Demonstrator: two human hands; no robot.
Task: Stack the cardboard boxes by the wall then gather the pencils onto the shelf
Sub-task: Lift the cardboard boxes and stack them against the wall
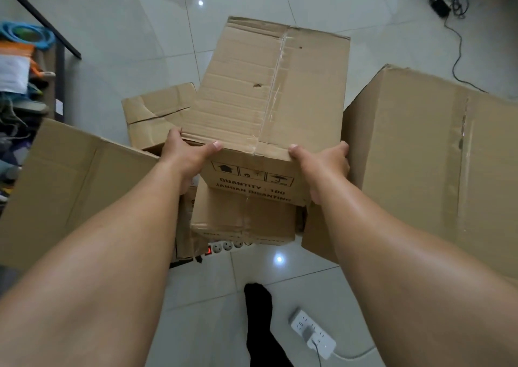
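Two bare forearms (98,268) are reaching forward and down. The left grip (185,156) is clasping the near left corner of a taped box (252,95), thumb lying along the top edge and fingers curling round the side. The right grip (322,167) is taking the near right corner the same way. Holding opposite corners is probably keeping the box level and stopping it from swinging.

The box is tilting away over a lower box (244,215); whether they are touching, I cannot tell. Both are sealed, so their contents are hidden. A smaller dented box (157,114) is sitting just behind on the left. A large box (70,176) is flanking the pile on the left and another big box (420,156) on the right, both closed on the sides showing.

A power strip (224,246) is peeking out from under the pile, so lowering anything here is calling for care. Neither pencils nor a wall are showing.
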